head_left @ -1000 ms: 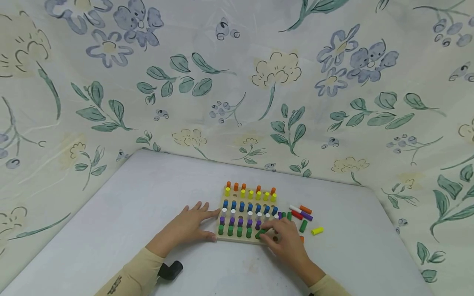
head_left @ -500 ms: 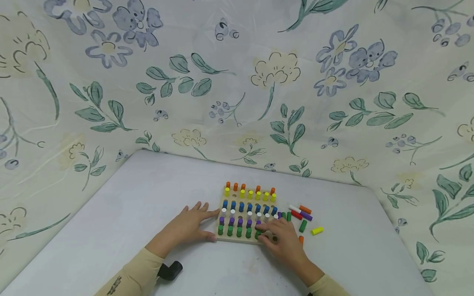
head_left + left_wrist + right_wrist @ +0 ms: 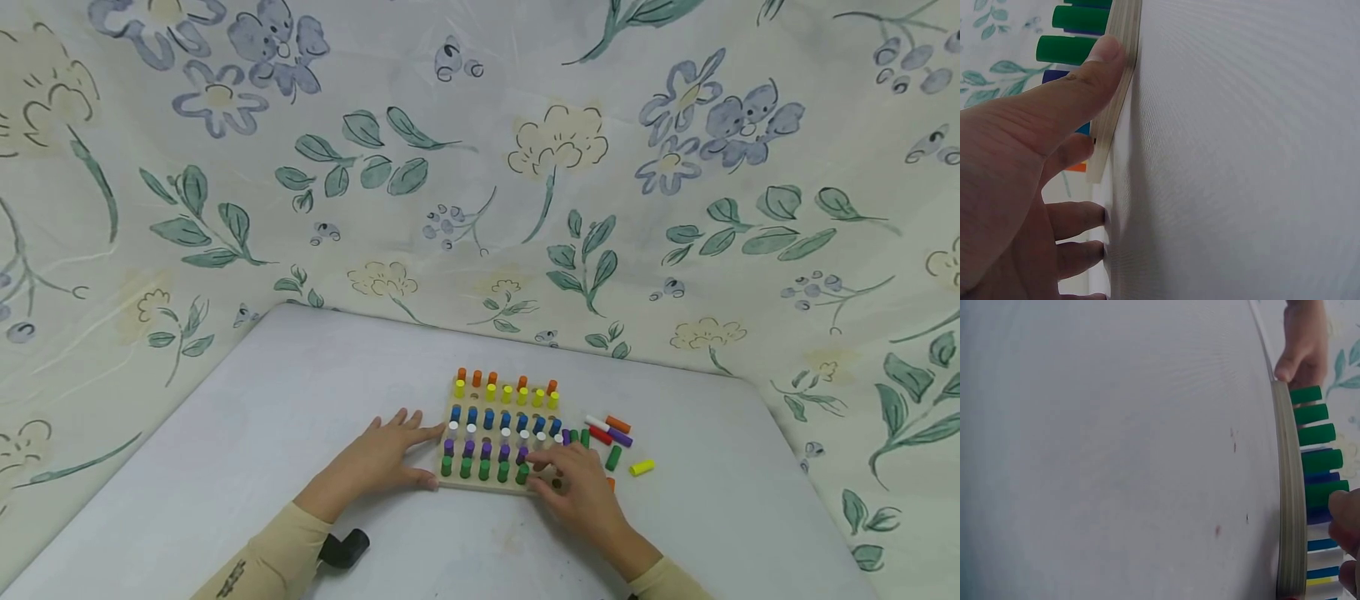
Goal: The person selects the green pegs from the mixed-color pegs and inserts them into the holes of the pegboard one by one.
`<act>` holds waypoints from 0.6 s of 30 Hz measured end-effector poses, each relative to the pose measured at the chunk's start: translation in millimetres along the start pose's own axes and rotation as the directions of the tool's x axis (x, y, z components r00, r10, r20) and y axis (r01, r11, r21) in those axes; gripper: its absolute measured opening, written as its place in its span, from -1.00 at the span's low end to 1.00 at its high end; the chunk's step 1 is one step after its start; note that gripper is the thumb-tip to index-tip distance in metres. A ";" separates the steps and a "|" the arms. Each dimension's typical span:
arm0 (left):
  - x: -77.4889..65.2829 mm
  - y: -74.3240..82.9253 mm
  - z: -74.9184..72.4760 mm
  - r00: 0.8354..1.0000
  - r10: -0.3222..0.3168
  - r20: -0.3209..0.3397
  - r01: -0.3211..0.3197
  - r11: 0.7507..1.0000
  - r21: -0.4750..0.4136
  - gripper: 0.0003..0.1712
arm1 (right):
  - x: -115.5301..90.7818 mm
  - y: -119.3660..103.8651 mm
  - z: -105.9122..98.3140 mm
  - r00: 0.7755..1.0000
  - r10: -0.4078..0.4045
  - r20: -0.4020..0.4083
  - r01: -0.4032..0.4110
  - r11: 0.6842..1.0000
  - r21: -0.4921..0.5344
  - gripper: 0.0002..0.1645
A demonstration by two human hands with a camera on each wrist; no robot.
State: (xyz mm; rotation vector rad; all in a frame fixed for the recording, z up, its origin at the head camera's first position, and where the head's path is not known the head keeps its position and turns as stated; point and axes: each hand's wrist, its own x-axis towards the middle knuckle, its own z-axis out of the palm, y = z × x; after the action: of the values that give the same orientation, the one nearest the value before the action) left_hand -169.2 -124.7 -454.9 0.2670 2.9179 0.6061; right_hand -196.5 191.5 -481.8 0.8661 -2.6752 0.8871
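Note:
A wooden pegboard [image 3: 480, 487] lies on the table, with rows of orange, yellow, blue, white, purple and green pegs standing in it. My left hand [image 3: 386, 457] is spread at its left side; in the left wrist view the thumb [image 3: 1100, 69] touches the board's edge. Over the near right part of the board is my right hand [image 3: 581, 492], its thumb and index finger apart. Just left of those fingertips a green peg [image 3: 522, 474] stands upright in the nearest row. In the right wrist view the thumb [image 3: 1339, 503] overlaps that peg's end.
Right of the board lie loose pegs, among them a yellow peg [image 3: 642, 468], a green peg [image 3: 614, 457] and a red peg [image 3: 601, 436]. A black object [image 3: 348, 548] shows by the left sleeve. A floral cloth [image 3: 480, 167] hangs behind the table [image 3: 337, 358].
The green peg was tilted in my right fingers, then stood upright in the near row with the fingers at its top. Now those fingers have drawn slightly right of it. The left hand stays put.

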 end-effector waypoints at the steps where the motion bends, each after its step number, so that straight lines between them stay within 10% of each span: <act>1: 0.0 0.0 -0.1 1.000 0.001 0.000 -0.001 1.000 -0.001 -0.02 | -0.4 0.7 -0.7 1.000 0.000 -0.006 0.000 1.000 0.005 -0.71; 18: 1.0 0.5 -1.2 1.000 -0.010 0.013 0.010 1.000 -0.004 -0.01 | -1.2 9.5 -9.3 0.999 0.030 -0.021 -0.029 0.999 0.019 -0.74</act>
State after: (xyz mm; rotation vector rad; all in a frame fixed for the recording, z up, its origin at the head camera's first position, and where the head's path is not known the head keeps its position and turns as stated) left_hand -170.4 -124.5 -453.7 0.2550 2.9039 0.6064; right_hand -201.0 203.8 -479.3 0.8185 -2.6719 0.9247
